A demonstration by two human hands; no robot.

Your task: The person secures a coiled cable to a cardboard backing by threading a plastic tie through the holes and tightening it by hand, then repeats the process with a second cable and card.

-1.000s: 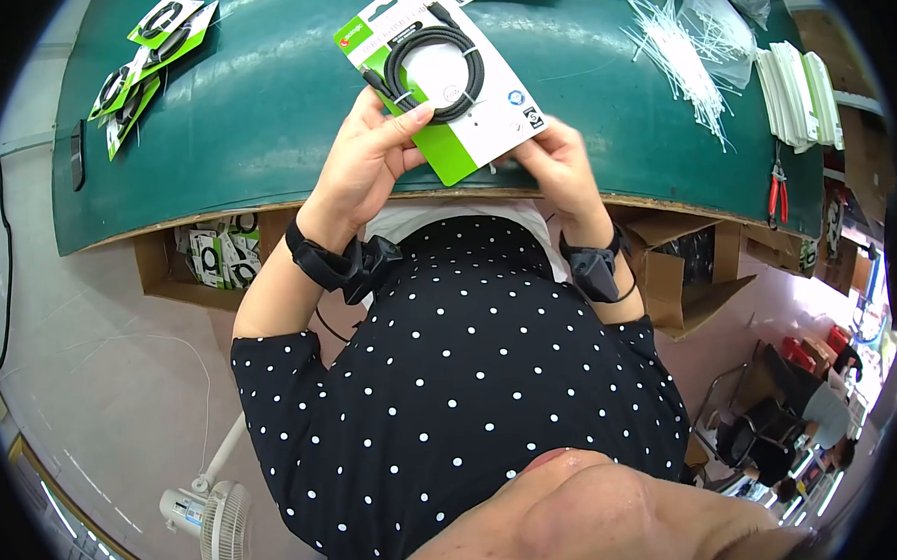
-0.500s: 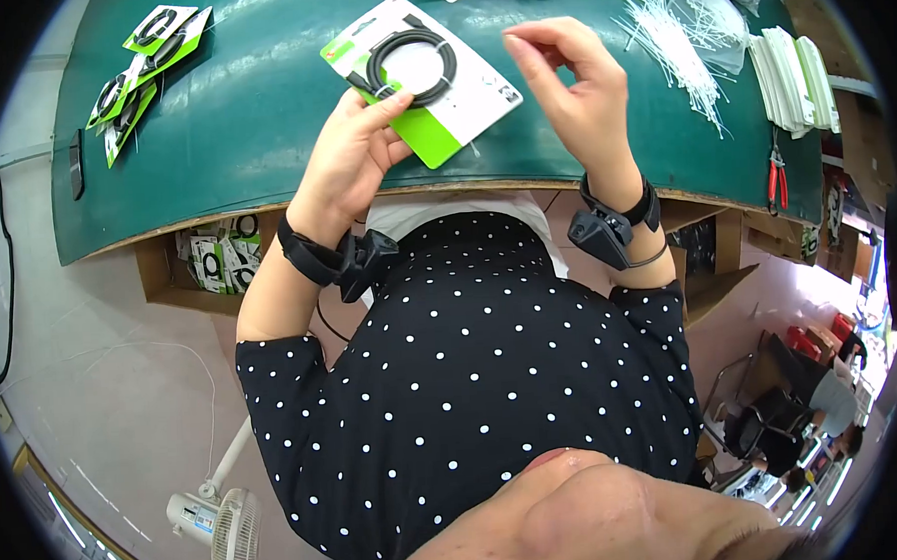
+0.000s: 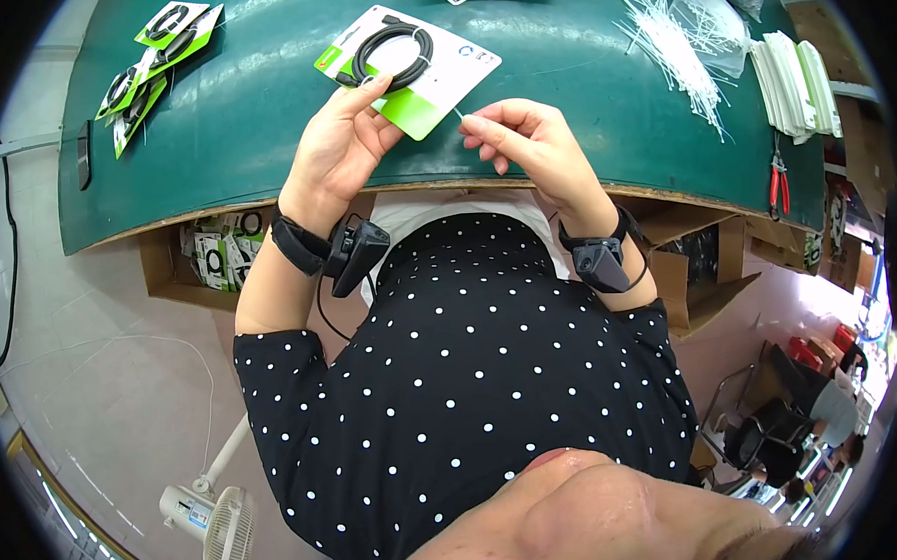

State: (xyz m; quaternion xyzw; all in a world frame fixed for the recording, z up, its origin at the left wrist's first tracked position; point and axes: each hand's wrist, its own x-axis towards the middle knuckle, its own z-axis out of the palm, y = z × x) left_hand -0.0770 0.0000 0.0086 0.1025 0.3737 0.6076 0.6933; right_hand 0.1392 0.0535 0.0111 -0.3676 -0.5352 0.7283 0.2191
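Observation:
My left hand grips a white and green backing card at its lower left, thumb on top and fingers beneath. A coiled black cable is fastened to the card's face by pale ties. From the card's lower edge pokes the thin tail of a cable tie. My right hand is closed in a pinch on that tail, just right of the card. The card is held tilted above the green table; the tie's other end is hidden.
Carded cables lie at the table's left. Loose white cable ties, a stack of cards and red-handled cutters are on the right. Below the edge are cardboard boxes; a fan stands lower left.
My right hand has come down and left from above the table and now pinches the tie tail. The card has shifted slightly left and turned a little in my left hand.

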